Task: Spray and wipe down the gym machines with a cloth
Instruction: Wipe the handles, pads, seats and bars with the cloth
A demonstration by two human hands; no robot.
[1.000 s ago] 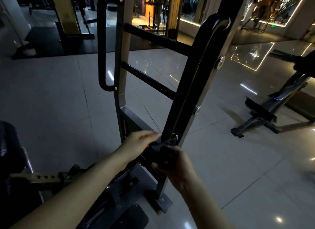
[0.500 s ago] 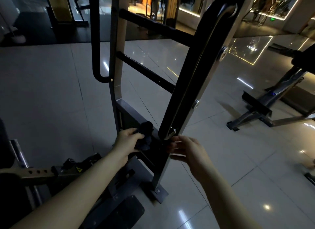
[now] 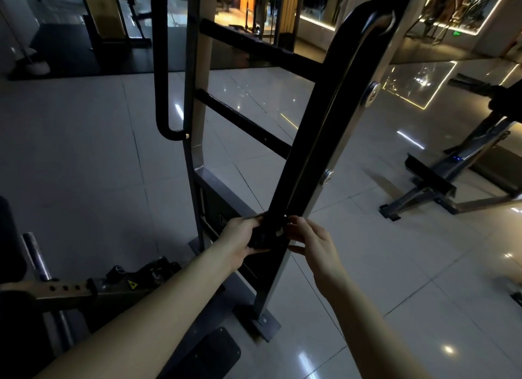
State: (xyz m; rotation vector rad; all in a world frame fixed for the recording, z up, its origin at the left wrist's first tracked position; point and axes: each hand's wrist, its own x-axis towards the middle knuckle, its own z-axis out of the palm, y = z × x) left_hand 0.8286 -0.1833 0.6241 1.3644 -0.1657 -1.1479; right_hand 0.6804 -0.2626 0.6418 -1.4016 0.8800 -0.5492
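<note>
Gripping the cloth point(image 3: 258, 238), the left hand point(image 3: 238, 238) holds it against the upright point(image 3: 308, 152).

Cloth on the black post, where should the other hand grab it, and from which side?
Grab the bunched cloth low on the slanted post. The left hand grips its left part, so the right hand should probably come from the right, fingers curling round the post's narrow edge. It's dim, so the cloth's far end is hard to see.

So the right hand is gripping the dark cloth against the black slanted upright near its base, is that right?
Not quite: the left hand grips the dark cloth against the black slanted upright near its base, as the head view shows. The right hand holds nothing.
</note>
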